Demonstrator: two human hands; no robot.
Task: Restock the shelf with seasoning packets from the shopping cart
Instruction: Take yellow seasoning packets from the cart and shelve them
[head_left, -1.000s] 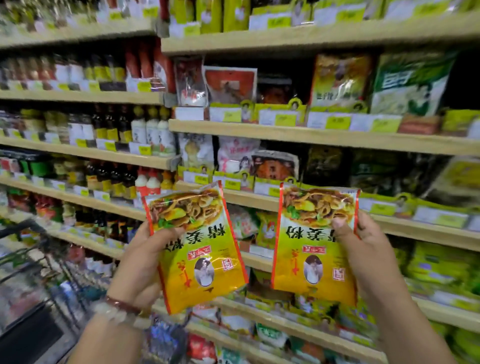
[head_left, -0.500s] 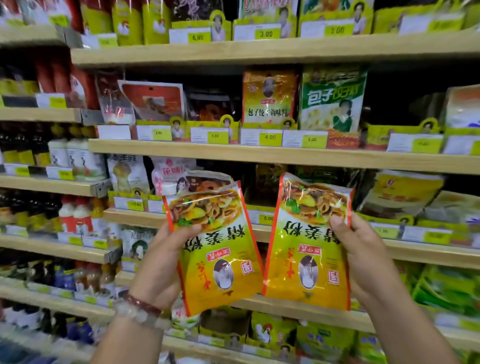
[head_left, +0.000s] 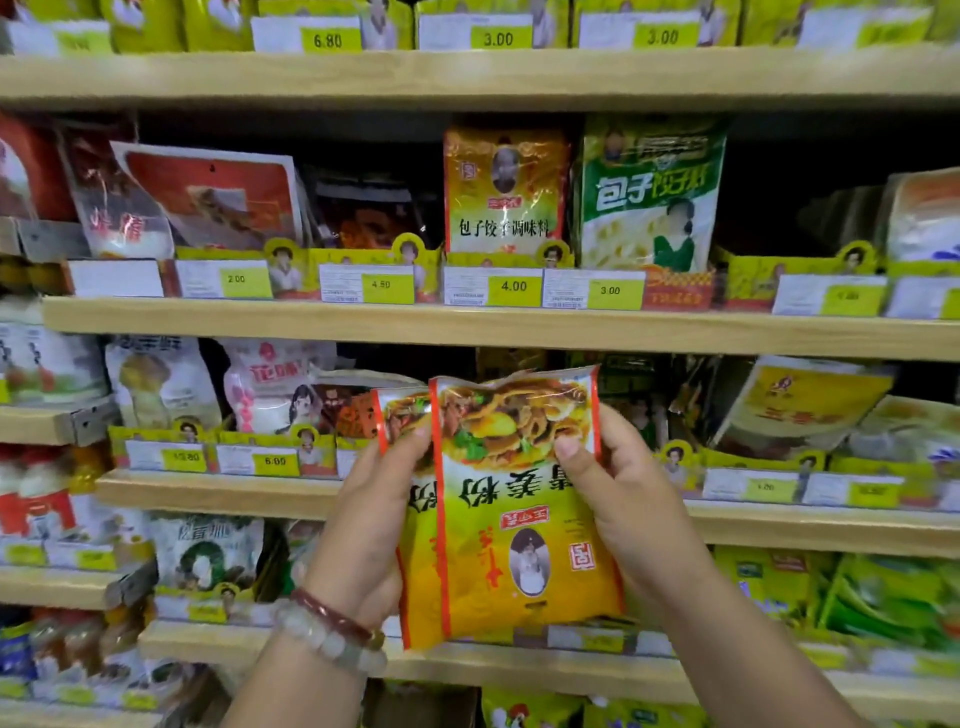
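Two yellow seasoning packets with a noodle picture are held up before the shelf, one stacked over the other. The front packet (head_left: 519, 519) is pinched at its right edge by my right hand (head_left: 628, 514). Behind it, the rear packet (head_left: 408, 431) shows only its left strip, and my left hand (head_left: 363, 525) grips it with the thumb on the picture. Both packets hang in front of the wooden shelf board (head_left: 218, 491) of the middle row. The shopping cart is out of view.
Wooden shelves (head_left: 467, 327) run across the view, filled with seasoning bags behind yellow price-tag holders (head_left: 514, 286). A gold packet (head_left: 506, 192) and a green-white packet (head_left: 649, 197) stand on the shelf above. Bottles stand at the far left.
The two packets were held side by side; now they have come together, the right one overlapping the left. The view has shifted right and closer to the shelf.
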